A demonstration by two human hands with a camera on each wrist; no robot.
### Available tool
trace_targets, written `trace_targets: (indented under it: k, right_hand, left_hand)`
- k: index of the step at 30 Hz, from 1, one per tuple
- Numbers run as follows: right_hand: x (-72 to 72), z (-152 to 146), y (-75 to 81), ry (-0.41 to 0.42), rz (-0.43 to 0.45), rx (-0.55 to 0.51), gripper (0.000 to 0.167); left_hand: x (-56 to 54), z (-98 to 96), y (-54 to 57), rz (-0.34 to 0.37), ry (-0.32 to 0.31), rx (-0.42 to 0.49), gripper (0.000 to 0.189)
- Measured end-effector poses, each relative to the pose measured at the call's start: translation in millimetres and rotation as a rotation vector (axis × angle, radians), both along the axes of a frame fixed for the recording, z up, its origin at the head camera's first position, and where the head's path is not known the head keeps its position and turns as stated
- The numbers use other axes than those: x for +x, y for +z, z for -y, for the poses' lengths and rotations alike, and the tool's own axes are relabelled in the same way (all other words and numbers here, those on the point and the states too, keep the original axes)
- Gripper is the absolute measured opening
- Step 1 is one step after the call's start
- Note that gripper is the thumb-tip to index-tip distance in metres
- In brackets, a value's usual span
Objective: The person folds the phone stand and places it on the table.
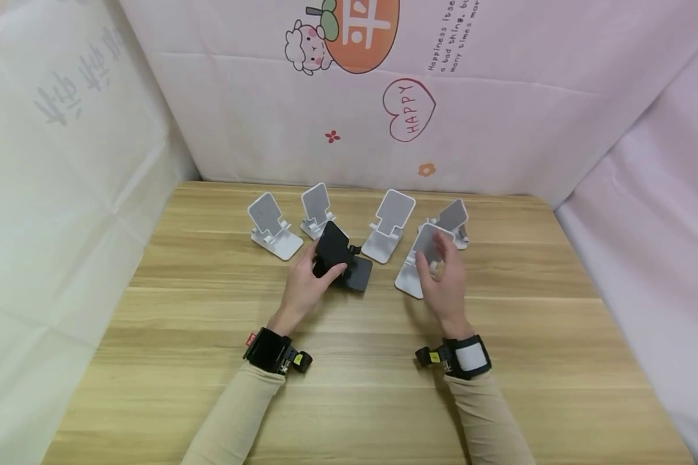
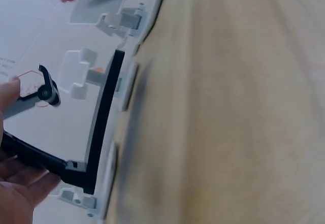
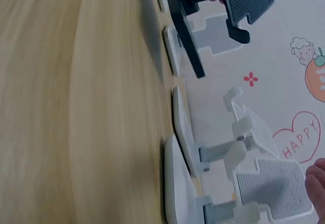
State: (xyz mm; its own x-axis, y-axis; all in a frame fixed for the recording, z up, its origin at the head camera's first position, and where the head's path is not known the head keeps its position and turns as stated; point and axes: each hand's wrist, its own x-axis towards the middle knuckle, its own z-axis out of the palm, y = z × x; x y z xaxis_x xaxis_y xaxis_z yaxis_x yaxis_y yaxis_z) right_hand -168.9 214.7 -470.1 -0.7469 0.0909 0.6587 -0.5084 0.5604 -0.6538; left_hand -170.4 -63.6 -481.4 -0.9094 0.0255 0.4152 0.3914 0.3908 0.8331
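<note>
The fingers of the left hand (image 1: 302, 285) pinch the black stand (image 1: 359, 274), held above the worktop (image 1: 360, 400). Right of the black stand, the right hand (image 1: 446, 287) has parted fingers at a white stand (image 1: 410, 279); contact is unclear. Four other white stands (image 1: 395, 213) stand behind the black stand, two leftward, two rightward.

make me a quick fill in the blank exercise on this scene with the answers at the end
1. The phone stand held in the left hand is ____ in colour.
2. Counting the white stands on the table gives ____.
3. The hand nearest the frontmost white stand is the person's ____ one.
4. The heart on the backdrop contains the word ____.

Missing words: black; five; right; HAPPY
</note>
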Motion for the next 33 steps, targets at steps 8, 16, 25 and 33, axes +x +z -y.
trace_targets:
  k: [8, 16, 25, 33]
  right_hand:
    - [-1.6, 15, 1.3, 0.121, 0.121, -0.03, 0.045]
    - [0.0, 25, 6.1, 0.365, 0.547, -0.203, 0.045]
    - [4.0, 31, 2.7, 0.618, 0.986, -0.418, 0.059]
    - [1.5, 39, -4.0, 0.798, 0.987, -0.564, 0.028]
  left_hand:
    - [4.7, 8.1, 25.7, -0.102, -0.104, 0.025, 0.06]
    - [15.0, 10.9, 48.6, -0.104, -0.187, -0.023, 0.064]
    - [18.9, 12.7, 62.5, -0.108, -0.379, -0.119, 0.061]
    - [23.5, 14.4, 62.2, 0.012, -0.453, -0.173, 0.06]
